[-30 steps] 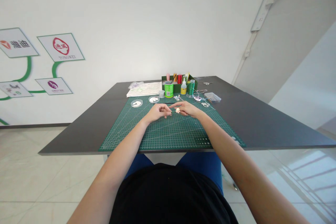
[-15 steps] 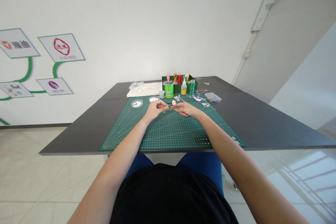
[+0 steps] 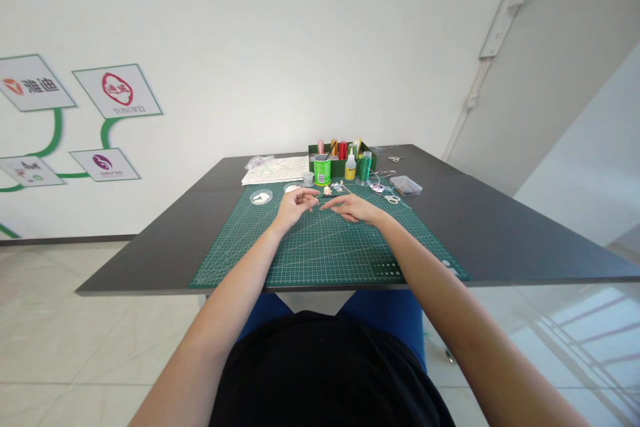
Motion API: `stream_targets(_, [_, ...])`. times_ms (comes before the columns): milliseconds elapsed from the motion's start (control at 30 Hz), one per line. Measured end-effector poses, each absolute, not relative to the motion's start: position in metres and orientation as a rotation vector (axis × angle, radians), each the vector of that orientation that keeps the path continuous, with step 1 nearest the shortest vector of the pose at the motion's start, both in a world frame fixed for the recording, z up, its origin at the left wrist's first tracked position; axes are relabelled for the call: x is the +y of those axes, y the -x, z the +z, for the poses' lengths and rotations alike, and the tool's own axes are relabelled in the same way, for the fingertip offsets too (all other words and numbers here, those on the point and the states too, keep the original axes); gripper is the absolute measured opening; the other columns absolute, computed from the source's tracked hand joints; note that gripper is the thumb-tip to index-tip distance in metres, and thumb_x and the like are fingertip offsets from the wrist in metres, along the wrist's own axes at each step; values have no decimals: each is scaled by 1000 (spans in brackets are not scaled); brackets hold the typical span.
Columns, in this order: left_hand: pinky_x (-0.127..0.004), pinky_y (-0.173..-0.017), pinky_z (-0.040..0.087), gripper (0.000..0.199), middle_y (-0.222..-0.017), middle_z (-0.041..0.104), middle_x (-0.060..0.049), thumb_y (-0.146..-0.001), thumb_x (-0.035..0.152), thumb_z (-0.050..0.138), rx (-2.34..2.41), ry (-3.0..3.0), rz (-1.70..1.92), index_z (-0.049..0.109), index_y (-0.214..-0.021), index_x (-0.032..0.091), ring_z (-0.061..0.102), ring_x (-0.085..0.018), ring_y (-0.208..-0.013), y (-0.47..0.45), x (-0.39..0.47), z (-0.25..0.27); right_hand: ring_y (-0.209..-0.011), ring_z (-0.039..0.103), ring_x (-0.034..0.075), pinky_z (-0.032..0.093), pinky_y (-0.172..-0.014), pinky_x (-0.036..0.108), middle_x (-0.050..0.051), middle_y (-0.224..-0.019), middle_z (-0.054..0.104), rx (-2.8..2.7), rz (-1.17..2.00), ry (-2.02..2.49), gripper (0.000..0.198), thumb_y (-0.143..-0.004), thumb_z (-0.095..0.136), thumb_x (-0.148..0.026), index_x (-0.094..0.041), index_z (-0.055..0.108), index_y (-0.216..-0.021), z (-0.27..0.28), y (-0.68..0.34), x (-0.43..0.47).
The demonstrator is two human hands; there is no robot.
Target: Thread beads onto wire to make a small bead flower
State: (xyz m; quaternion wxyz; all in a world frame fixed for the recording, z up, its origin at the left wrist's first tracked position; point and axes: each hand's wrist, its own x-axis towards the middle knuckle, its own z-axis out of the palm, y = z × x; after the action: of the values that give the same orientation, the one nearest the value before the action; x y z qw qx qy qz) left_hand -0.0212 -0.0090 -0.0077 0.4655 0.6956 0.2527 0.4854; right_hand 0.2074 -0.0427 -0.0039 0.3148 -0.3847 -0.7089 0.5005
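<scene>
Over 1 mat (image 3: 325, 253), the left hand (image 3: 295, 205) apparently pinches 1 flower (image 3: 327, 191); the right hand (image 3: 361, 209) has fingers apart.

My cutting mat (image 3: 320, 253), mid-frame, looks like matt plastic, my table (image 3: 480, 227) around it smooth with a low sheen. Right of centre, I see a glossy clear-plastic box (image 3: 406, 185); lower left, polished floor tiles (image 3: 75, 347); bottom centre, my matt cloth top (image 3: 325, 380).
</scene>
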Motion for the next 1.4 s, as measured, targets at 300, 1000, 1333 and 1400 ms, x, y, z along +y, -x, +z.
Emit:
stream_targets(300, [-28,-59,48,36,-76,72,-6,-68,38,84,700,-1660,1231,77,-92,13,59,-13,-60,25,-2,-11,-33,27,7,20,-40,21,-11,-36,37,-1832,1342,982,47,-88,62,-30,-7,67,-128,-2,-206,-45])
stream_targets(1000, [-20,-48,32,36,-74,71,-4,-60,28,85,677,-1193,1504,73,-90,13,51,-7,-54,34,8,-8,-35,19,7,14,-41,22,-12,-37,33,-1455,1434,737,32,-86,65,-28,-9,67,-112,-5,-214,-37])
stream_targets(1333, [-20,-48,32,34,-80,72,-6,-65,31,80,785,-1184,1583,72,-93,14,52,-7,-56,40,14,-9,-34,21,7,13,-39,21,-11,-38,34,-1342,1379,1012,30,-81,65,-23,-11,64,-108,-11,-225,-27])
stream_targets(1400, [-20,-48,33,35,-81,73,-6,-65,32,80,812,-1192,1593,73,-94,13,52,-7,-56,41,14,-9,-34,22,7,15,-39,21,-11,-39,34,-1325,1295,1111,30,-82,65,-24,-10,65,-109,-12,-226,-23])
